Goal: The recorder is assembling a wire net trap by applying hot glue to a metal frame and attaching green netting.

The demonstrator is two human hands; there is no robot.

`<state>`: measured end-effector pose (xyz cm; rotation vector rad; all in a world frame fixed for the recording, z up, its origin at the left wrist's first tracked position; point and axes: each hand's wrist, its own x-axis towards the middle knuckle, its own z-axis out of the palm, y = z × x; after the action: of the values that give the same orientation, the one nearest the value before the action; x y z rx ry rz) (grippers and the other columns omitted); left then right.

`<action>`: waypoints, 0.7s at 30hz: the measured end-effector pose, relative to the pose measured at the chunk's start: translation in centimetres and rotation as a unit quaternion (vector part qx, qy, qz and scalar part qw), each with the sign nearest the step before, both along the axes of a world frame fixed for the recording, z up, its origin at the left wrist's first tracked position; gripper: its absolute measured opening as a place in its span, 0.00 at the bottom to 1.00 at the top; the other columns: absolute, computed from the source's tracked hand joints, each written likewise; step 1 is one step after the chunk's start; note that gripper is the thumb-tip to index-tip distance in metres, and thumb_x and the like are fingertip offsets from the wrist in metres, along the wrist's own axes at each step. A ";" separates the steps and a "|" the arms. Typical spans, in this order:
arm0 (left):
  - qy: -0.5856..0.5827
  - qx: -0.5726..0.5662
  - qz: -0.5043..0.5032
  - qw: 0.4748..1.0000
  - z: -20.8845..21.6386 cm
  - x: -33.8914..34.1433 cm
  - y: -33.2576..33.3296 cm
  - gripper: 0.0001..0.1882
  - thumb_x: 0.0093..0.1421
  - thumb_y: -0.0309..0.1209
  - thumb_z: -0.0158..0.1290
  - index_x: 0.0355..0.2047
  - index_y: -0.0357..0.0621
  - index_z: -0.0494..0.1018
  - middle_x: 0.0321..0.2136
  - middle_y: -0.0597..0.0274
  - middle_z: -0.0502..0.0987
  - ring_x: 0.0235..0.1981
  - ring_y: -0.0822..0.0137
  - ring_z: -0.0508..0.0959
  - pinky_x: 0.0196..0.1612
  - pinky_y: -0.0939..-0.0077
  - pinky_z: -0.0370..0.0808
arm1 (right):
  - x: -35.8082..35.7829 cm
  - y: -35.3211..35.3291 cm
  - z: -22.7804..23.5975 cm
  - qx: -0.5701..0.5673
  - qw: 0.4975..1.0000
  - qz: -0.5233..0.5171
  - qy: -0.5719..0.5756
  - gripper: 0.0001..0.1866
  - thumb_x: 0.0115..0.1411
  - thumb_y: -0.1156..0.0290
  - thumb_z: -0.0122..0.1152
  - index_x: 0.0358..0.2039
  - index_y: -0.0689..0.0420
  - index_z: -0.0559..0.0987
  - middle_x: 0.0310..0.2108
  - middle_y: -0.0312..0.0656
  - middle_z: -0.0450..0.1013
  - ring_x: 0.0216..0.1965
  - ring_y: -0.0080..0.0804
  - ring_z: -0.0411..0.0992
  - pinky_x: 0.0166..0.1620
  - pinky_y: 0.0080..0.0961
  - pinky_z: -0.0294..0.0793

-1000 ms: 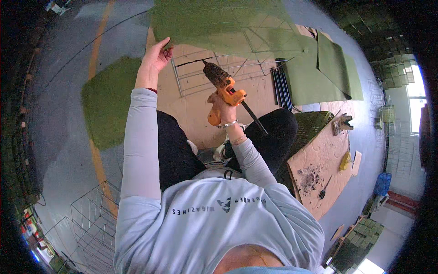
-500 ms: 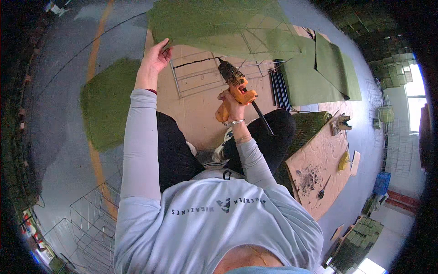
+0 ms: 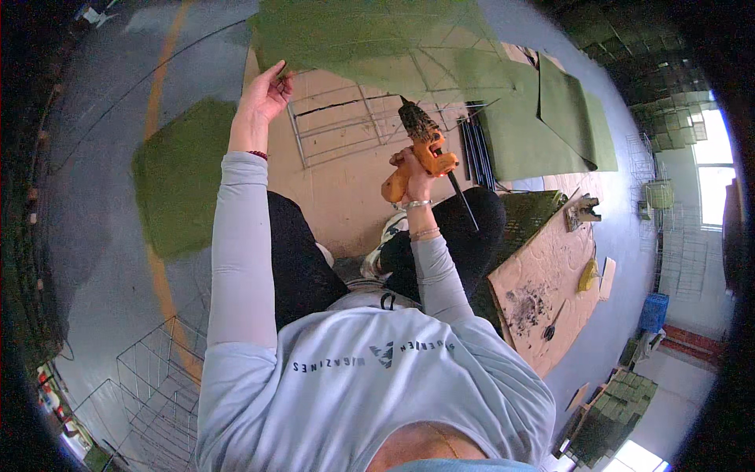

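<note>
The left hand is pinching sheer green mesh; the right hand, clasping an orange glue gun, is moving right, lengthening the black line along the silver wire frame.

Orange glue gun in my right hand, nozzle crusted dark and aimed up and away from me, its tip near the wire frame's upper bar, a thin black glue stick jutting from the rear. Sheer green sheet pinched at its near left edge by my left hand, partly covering the metal wire frame, which shows through; black streak along the frame's bar.
</note>
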<state>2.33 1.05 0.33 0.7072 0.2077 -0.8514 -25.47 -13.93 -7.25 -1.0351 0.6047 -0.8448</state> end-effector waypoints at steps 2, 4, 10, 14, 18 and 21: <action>-0.002 -0.031 0.001 1.000 -0.1 0.4 0.1 0.06 0.48 0.24 0.53 0.24 0.36 0.66 0.21 0.55 0.71 0.21 0.66 0.72 0.23 0.79 0.73 | 0.2 0.0 -0.1 0.001 1.000 -0.008 0.009 0.06 0.46 0.79 0.53 0.27 0.62 0.68 0.19 0.39 0.67 0.22 0.31 0.68 0.27 0.26 0.70; 0.006 -0.034 0.007 0.999 0.2 0.1 -0.2 0.06 0.48 0.24 0.53 0.24 0.36 0.67 0.21 0.54 0.71 0.21 0.66 0.72 0.23 0.79 0.73 | 0.1 -0.3 0.3 -0.003 0.999 -0.012 -0.040 0.06 0.47 0.78 0.52 0.27 0.61 0.68 0.19 0.39 0.67 0.21 0.30 0.68 0.27 0.24 0.69; 0.017 -0.058 0.028 0.998 -0.1 0.5 -0.4 0.06 0.49 0.24 0.53 0.25 0.35 0.68 0.21 0.54 0.72 0.22 0.65 0.73 0.24 0.78 0.74 | 0.5 -1.7 0.5 0.007 0.999 -0.037 -0.007 0.06 0.46 0.76 0.55 0.24 0.58 0.67 0.19 0.36 0.66 0.21 0.27 0.67 0.27 0.23 0.69; 0.035 -0.086 0.057 0.994 0.1 0.2 -1.0 0.06 0.49 0.23 0.52 0.27 0.35 0.68 0.21 0.53 0.71 0.22 0.65 0.73 0.24 0.78 0.74 | 0.4 -2.3 0.4 0.008 1.000 -0.019 -0.005 0.06 0.47 0.73 0.55 0.25 0.58 0.68 0.20 0.36 0.65 0.21 0.26 0.67 0.28 0.23 0.68; 0.025 -0.120 0.031 0.992 0.3 0.2 -1.4 0.05 0.49 0.22 0.51 0.27 0.35 0.68 0.22 0.52 0.72 0.24 0.64 0.73 0.25 0.78 0.74 | 0.1 -3.0 0.2 -0.011 0.999 -0.021 -0.024 0.08 0.48 0.71 0.55 0.28 0.59 0.68 0.19 0.36 0.65 0.21 0.26 0.66 0.27 0.22 0.67; 0.035 -0.147 0.033 0.988 -0.1 0.5 -1.4 0.05 0.49 0.21 0.51 0.27 0.33 0.67 0.24 0.51 0.72 0.26 0.63 0.74 0.27 0.77 0.75 | 0.3 -2.9 0.5 -0.008 0.999 -0.032 -0.020 0.08 0.49 0.72 0.54 0.29 0.59 0.67 0.19 0.37 0.65 0.20 0.28 0.66 0.27 0.24 0.69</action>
<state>2.85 -0.32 0.20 0.3926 0.1636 -0.8228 -25.19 -16.86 -6.70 -1.0151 0.6009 -0.9244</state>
